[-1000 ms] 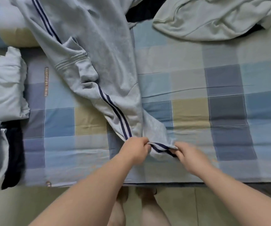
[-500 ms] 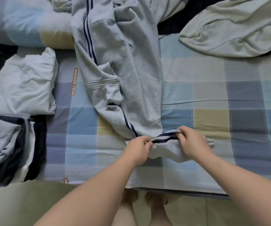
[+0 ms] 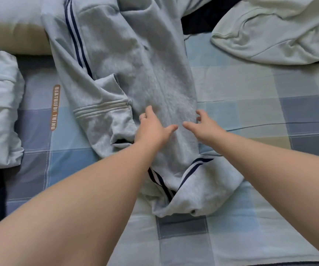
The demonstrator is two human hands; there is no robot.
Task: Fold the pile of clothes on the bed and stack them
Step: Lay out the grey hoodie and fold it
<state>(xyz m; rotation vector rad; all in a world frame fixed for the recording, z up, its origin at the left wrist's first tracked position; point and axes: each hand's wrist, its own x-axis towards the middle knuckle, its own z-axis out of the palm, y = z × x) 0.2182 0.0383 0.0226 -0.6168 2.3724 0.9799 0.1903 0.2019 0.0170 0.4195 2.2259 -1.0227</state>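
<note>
The left hand [image 3: 152, 127] lies open with fingers spread on the grey track pants [image 3: 135, 60]; the right hand [image 3: 204, 124], also open, hovers over them or perhaps just touches. Half a second ago both pinched the striped cuff, which now lies released and doubled back. The pants stretch lengthwise along the checked bed [image 3: 250, 112].

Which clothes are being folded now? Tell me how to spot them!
Find the checked bedsheet. Down its middle lie the grey sweatpants, where the left hand and right hand reach. Only they have dark blue double stripes and a zip pocket; the pale clothes beside them are plain.
</note>
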